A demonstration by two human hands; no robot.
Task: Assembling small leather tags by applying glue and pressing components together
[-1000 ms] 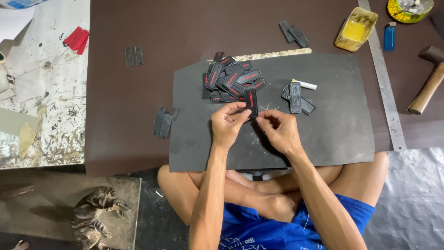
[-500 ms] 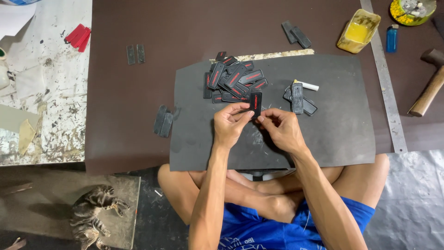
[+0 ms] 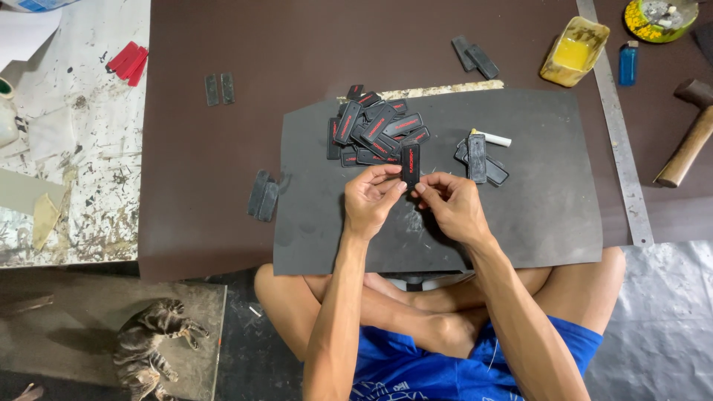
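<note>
My left hand (image 3: 373, 199) and my right hand (image 3: 451, 206) pinch the lower end of one small black rectangular tag with red markings (image 3: 410, 163), held upright between the fingertips of both. They hover over a dark grey mat (image 3: 535, 208) that lies across my crossed legs. Just beyond the held tag sits a pile of several like black tags (image 3: 375, 130). Two more black tags (image 3: 479, 160) lie to the right, beside a short white stick (image 3: 494, 139).
On the brown sheet lie black strips (image 3: 263, 195), a small pair (image 3: 219, 88) and another pair (image 3: 475, 56). Back right: yellow tub (image 3: 573, 52), blue lighter (image 3: 628, 63), steel ruler (image 3: 618, 134), hammer (image 3: 687, 137). Red pieces (image 3: 126, 61) lie left. A cat (image 3: 152, 345) lies lower left.
Both hands have lifted the black tag slightly higher and turned it more upright toward the pile. The view has shifted a little; nothing else on the mat moved.
</note>
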